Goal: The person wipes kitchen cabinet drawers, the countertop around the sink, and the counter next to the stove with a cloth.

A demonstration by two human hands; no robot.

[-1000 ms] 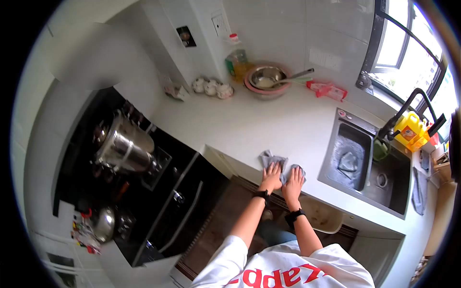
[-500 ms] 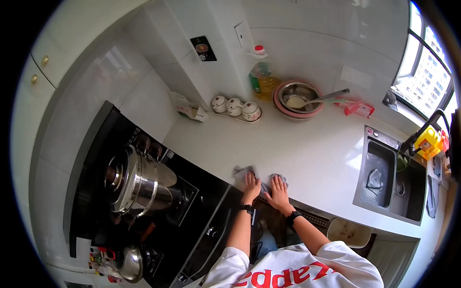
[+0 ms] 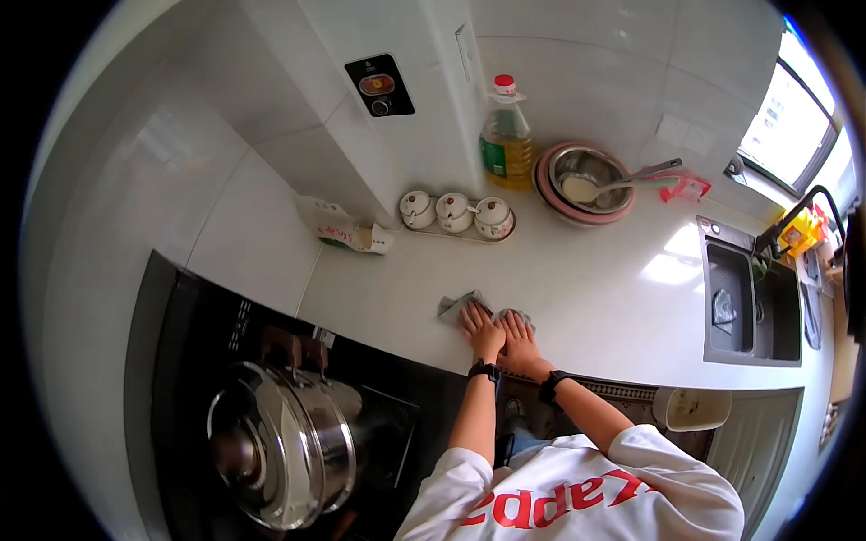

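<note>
Grey cloth (image 3: 456,308) lies crumpled on the white countertop (image 3: 586,288), near its front edge. My left hand (image 3: 483,331) rests flat on it, fingers stretched out over the fabric. Close beside it, almost touching, my right hand (image 3: 521,344) lies flat with fingers extended on more grey cloth, which shows at its fingertips. Whether the cloth is one piece or two cannot be told. Both wrists wear black bands.
A steel pot (image 3: 293,442) stands on the black stove (image 3: 397,361) at left. Along the wall are a paper bag (image 3: 356,236), lidded jars (image 3: 454,213), an oil bottle (image 3: 507,144) and stacked bowls (image 3: 586,212). The sink (image 3: 753,356) is at right; below the counter is a bin (image 3: 693,410).
Both hands have moved with the cloth along the counter, away from the sink and towards the stove. They are now closer together. The view has shifted towards the stove.
</note>
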